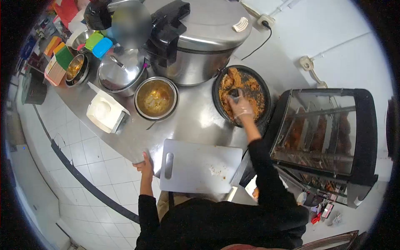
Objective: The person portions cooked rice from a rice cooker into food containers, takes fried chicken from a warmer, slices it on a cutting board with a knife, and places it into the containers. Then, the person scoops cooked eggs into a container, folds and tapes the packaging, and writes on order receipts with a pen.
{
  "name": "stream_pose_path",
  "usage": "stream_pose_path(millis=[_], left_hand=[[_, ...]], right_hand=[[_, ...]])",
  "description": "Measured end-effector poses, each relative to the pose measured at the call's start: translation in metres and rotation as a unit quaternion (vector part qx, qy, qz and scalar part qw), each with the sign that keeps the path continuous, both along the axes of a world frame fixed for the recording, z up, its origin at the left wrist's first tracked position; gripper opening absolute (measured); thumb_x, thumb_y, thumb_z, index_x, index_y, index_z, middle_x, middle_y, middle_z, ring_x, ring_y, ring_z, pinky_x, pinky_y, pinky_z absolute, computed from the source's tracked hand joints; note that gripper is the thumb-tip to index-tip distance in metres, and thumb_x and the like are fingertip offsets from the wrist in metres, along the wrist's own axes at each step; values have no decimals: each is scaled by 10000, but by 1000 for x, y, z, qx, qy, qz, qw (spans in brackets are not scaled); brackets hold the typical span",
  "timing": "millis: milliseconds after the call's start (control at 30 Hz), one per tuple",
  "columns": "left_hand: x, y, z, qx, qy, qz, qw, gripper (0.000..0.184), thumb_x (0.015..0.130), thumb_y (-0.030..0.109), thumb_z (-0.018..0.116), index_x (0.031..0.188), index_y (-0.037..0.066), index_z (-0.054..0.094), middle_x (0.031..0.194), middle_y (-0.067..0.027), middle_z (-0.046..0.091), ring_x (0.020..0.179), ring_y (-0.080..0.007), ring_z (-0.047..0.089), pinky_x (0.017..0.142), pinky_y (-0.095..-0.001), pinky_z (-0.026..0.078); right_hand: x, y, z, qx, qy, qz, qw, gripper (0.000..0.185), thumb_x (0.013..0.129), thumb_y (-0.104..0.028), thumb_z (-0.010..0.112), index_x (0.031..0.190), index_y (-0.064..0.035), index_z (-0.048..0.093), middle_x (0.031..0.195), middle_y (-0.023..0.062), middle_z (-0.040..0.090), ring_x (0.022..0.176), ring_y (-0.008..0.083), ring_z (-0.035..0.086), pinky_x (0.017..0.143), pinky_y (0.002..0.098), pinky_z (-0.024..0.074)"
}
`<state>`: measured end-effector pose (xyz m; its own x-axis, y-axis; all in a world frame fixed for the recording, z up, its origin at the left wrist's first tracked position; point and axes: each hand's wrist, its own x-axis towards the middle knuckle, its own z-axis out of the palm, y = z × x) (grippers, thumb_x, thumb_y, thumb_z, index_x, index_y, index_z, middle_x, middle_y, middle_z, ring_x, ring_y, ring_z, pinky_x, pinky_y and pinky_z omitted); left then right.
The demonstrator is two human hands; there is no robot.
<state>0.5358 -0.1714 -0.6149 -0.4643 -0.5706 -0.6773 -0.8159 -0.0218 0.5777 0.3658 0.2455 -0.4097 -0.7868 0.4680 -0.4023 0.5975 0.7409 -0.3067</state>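
Observation:
My right hand [242, 108], in a clear plastic glove, is closed round a dark stone pestle [234, 93]. It works over a wide black mortar [265, 89] at the right of the steel counter. Golden-brown crumbs and fried pieces [234, 76] are spread over the mortar's inside. My left hand [144, 165] holds nothing and rests at the counter's front edge, its thumb apart from the fingers. Beside it lies a white cutting board [198, 162] with a few crumbs at its right end. A knife-like flat metal blade [239, 173] leans by the board's right side.
A large steel cooker [200, 62] stands behind. Left of it are a lidded pot [121, 71], a steel bowl [156, 98] of yellowish liquid and food, and an open white carton [104, 110]. A glass-fronted display case [321, 133] with brown food borders the mortar on the right.

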Motion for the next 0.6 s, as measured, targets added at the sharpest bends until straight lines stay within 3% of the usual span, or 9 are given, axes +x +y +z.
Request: stream_pose_path(millis=[100,167,233,267,300,367,400,467,600], left_hand=[[-2,2,9,19,11,9,1000,1286,682,758,571,1396,-1,-183,1392,-373,28,1328,-453,145,1074,-482,230],[-6,4,8,14,5,11,1000,1277,684,760,567,1402,10,-176,1392,-373,26,1327,-455,148,1073,-483,232],[-8,6,8,-9,-19,9,1000,1272,683,759,568,1406,19,-173,1392,-373,23,1326,-457,155,1072,-488,231],[-8,7,12,2,-13,10,1000,1276,680,762,569,1406,18,-172,1392,-374,26,1323,-458,162,1072,-486,232],[-5,5,21,12,-14,5,1000,1279,678,764,569,1406,17,-171,1391,-374,29,1321,-458,169,1072,-485,233],[-8,8,18,20,4,12,1000,1263,676,752,585,1412,41,-154,1395,-355,47,1313,-443,198,1056,-495,265],[-4,3,8,11,11,14,1000,1245,677,738,601,1418,66,-139,1400,-335,62,1308,-428,220,1040,-507,296],[-4,2,1,-3,11,16,1000,1223,679,724,615,1426,91,-118,1404,-314,79,1305,-412,236,1031,-517,317],[1,-2,-8,-2,15,1,1000,1258,687,748,579,1404,14,-149,1390,-359,68,1313,-425,198,1062,-491,250]], right_hand=[[-28,34,32,-249,-114,-17,962,636,852,-545,513,1399,-257,365,1054,219,638,920,341,641,818,418,498],[-27,57,-7,-123,85,58,987,609,868,-517,505,1399,-257,361,1059,225,631,946,341,633,811,438,500],[-3,20,-9,38,166,-54,984,609,866,-517,509,1398,-258,363,1081,227,622,969,340,626,815,453,495],[0,5,-22,119,46,3,992,597,863,-505,522,1390,-267,374,1099,222,618,989,339,619,838,459,482],[3,-5,-35,140,5,18,990,618,863,-504,519,1385,-200,391,1114,200,622,1039,326,601,904,425,449],[-15,41,-48,-110,60,70,990,652,864,-513,502,1378,-124,401,1162,186,606,1094,314,574,959,386,409],[-11,60,-51,-137,107,81,981,654,867,-507,498,1371,-99,409,1188,181,593,1114,302,563,971,371,396],[-6,78,-36,-65,200,83,974,618,871,-482,504,1344,-90,446,1230,192,565,1133,303,548,976,379,396],[10,91,-17,116,78,-53,989,650,820,-462,575,1350,-117,424,1114,190,623,1034,392,583,933,416,443]])
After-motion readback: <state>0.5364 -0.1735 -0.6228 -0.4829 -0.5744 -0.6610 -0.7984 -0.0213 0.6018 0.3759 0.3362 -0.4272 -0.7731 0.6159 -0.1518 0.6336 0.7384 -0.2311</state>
